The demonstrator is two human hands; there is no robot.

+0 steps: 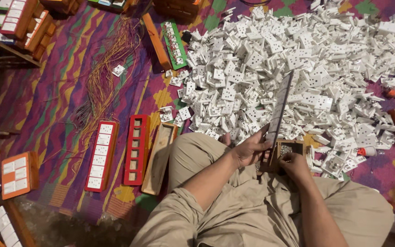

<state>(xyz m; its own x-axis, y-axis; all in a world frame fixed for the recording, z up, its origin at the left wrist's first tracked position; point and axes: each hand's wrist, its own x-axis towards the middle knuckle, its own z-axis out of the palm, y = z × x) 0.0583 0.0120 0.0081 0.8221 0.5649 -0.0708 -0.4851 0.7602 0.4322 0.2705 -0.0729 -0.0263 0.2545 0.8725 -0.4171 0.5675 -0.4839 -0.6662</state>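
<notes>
Fingers of your left hand [251, 148] pinch the long panel strip [280, 110], upright near your lap before the white socket pile [289, 68]; your right hand [294, 163] curls over the small screw box [285, 148].

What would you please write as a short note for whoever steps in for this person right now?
Left hand: grip on a long narrow panel strip, held on edge and tilted over the lap.
Right hand: fingers at a small wooden box of tiny metal bits, likely screws; whether it holds any cannot be told.
Ahead: big pile of white socket modules.
To the left on the mat: red strip fitted with white sockets, red frame with bare openings, open wooden case, loose wires.
Done: one strip looks fitted. Left: bare frame, the pile.
</notes>
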